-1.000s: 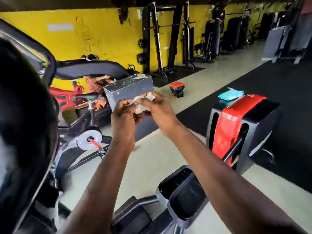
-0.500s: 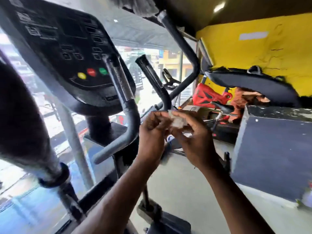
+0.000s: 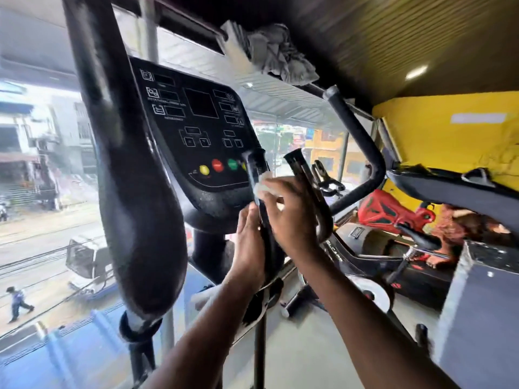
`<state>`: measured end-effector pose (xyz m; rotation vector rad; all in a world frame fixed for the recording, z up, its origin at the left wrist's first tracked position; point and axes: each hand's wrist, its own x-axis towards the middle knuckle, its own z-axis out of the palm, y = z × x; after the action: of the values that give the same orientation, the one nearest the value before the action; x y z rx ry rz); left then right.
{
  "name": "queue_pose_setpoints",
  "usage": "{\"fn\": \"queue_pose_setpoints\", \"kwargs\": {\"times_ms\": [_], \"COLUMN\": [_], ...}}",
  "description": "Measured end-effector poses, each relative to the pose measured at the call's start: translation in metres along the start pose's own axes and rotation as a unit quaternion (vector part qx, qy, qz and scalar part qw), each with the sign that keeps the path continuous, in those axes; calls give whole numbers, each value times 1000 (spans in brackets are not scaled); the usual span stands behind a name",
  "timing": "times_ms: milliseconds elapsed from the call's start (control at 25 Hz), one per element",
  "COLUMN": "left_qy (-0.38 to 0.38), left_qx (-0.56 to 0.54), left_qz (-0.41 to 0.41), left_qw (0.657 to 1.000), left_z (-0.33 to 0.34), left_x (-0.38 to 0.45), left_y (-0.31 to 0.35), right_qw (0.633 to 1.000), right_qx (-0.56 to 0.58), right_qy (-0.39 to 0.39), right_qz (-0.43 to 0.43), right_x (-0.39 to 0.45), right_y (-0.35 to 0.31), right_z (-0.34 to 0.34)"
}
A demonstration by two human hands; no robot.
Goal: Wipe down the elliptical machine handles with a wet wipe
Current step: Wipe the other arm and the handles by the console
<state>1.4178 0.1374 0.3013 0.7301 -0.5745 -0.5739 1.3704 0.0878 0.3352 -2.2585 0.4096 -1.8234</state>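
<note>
Two bare hands meet on the short black upright grip bar point(image 3: 257, 189) that rises just in front of the elliptical's black console panel point(image 3: 193, 130). The right hand point(image 3: 292, 217) curls round the bar from 3 o'clock, its fingers pressing a crumpled white wet wipe point(image 3: 262, 186) against the bar's upper part, just below the bar's top end. The left hand point(image 3: 248, 245) lies flat against the bar from 9 o'clock, lower down, fingers straight and close together, touching the bar rather than gripping it. At 3 o'clock of this bar stands a second short black grip bar point(image 3: 306, 189), tilted, just beside the right hand's knuckles. A thick black padded swing handle point(image 3: 132, 175) fills the view at 9 o'clock, and a slimmer curved black swing handle point(image 3: 359, 147) arcs at 2 o'clock. On the console, a yellow, a red and a green round button point(image 3: 217, 165) sit in a row just left of the wiped bar's top. A bunched grey cloth point(image 3: 278, 54) hangs at 12 o'clock
</note>
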Motion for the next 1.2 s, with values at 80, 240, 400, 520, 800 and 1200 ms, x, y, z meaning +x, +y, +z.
{"fn": "queue_pose_setpoints", "kwargs": {"times_ms": [80, 240, 400, 520, 800, 1200], "left_qy": [-16, -5, 24, 39, 62, 71], "left_qx": [-53, -42, 44, 35, 46, 86], "left_qz": [-40, -56, 9, 41, 69, 57], "left_qw": [998, 998, 999, 998, 995, 992], "left_z": [-3, 5, 17, 22, 28, 22], "left_x": [3, 13, 21, 26, 24, 28], "left_y": [-7, -3, 10, 9, 5, -1], "right_qw": [994, 998, 993, 990, 950, 907], "right_qx": [-60, -26, -27, 0, -80, 321], "right_qy": [3, -8, -16, 12, -65, -123], "right_qz": [-91, 58, -115, -142, -294, 243], "right_x": [-27, 28, 15, 36, 60, 71], "right_y": [3, 19, 20, 34, 35, 32], "right_z": [-9, -1, 16, 15, 22, 32]}}
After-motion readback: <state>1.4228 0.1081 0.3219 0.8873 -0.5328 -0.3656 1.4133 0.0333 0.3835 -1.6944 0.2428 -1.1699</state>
